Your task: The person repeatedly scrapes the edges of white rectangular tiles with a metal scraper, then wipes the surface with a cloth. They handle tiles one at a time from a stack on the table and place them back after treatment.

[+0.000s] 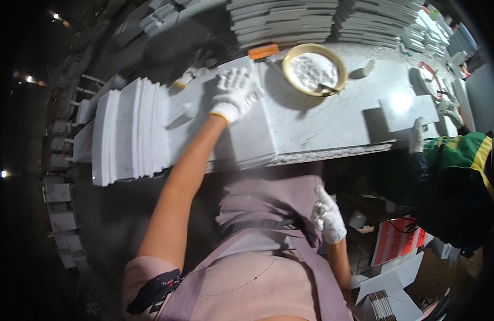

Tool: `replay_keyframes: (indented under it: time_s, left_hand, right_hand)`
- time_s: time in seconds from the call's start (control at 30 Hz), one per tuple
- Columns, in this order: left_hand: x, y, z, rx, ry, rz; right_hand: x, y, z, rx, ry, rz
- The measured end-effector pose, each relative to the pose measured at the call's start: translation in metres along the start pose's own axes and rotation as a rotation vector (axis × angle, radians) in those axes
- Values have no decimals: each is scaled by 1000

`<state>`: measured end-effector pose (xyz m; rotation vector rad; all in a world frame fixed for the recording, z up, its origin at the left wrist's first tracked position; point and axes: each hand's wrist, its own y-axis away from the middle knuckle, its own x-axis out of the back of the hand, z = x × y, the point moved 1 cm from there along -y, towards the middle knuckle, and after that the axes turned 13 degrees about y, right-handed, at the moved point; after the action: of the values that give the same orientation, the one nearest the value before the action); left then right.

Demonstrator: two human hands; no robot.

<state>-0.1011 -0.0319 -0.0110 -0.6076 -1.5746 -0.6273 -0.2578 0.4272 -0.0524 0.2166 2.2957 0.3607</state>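
Observation:
My left hand (236,96), in a white knit glove with a yellow cuff, reaches out over the bench. It lies flat with fingers stretched on a grey-white marbled tile (249,136), which appears to rest on others at the bench's front edge. Close to my body, off the bench, hangs my right hand (329,216), gloved too. One digit points up while the others are loosely bent; I see nothing in it. Right of my left hand stands a yellow bowl (342,63) of white contents, with a dark-handled tool in it. An orange box (263,51) sits beside the bowl.
A row of upright tiles (132,131) stands on the left. Tall tile stacks (284,21) line the back. At right, a co-worker in a green and yellow garment (461,155) holds a pale tile (405,113) with gloved hands. Below lies an open white carton (391,283).

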Motion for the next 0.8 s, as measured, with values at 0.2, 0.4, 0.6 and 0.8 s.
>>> replay_keyframes:
  time_s: [0.2, 0.4, 0.6, 0.8]
  left_hand:
    - [-9, -47, -10, -34, 184, 169]
    - [7, 89, 52, -325, -203, 12]
    - [42, 226, 127, -443, 652, 47]
    - [71, 246, 153, -282, 736, 271]
  right_hand:
    - [20, 16, -5, -128, -1, 328]
    - [32, -10, -27, -55, -32, 134]
    - [13, -55, -56, -1, 93, -107]
    - [1, -61, -82, -52, 232, -91]
